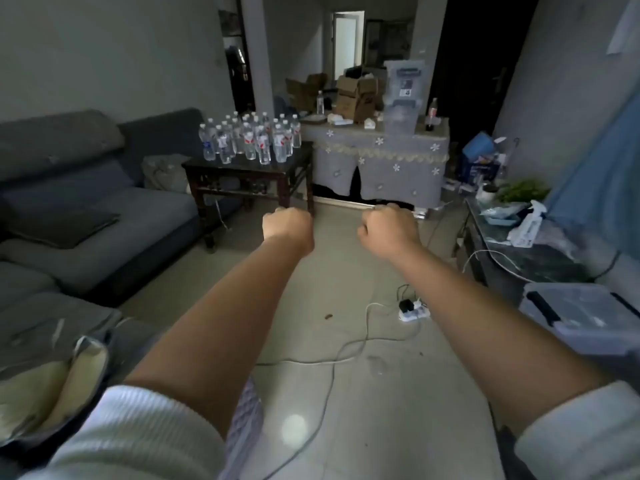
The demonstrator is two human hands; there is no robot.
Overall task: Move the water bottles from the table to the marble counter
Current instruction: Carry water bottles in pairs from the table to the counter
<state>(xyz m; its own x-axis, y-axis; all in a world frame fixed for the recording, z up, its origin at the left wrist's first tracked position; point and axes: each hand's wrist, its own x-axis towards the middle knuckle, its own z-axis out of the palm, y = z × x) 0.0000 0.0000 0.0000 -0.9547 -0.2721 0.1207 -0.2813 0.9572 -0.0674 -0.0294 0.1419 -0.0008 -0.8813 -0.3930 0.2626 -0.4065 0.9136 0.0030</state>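
Several clear water bottles (250, 138) with white caps stand crowded on a dark wooden side table (221, 166) at the far left centre, beside the sofa. The dark marble counter (540, 258) runs along the right wall. Both my arms reach forward over the floor, well short of the table. My left hand (288, 227) is curled into a fist and holds nothing. My right hand (387, 230) is likewise a fist with nothing in it.
A grey sofa (86, 220) fills the left. A cloth-covered table (381, 150) with boxes stands at the back. A power strip (412, 311) and cables lie on the floor. On the marble counter sit a spray bottle (528, 225), a plant and a plastic bin (581, 313).
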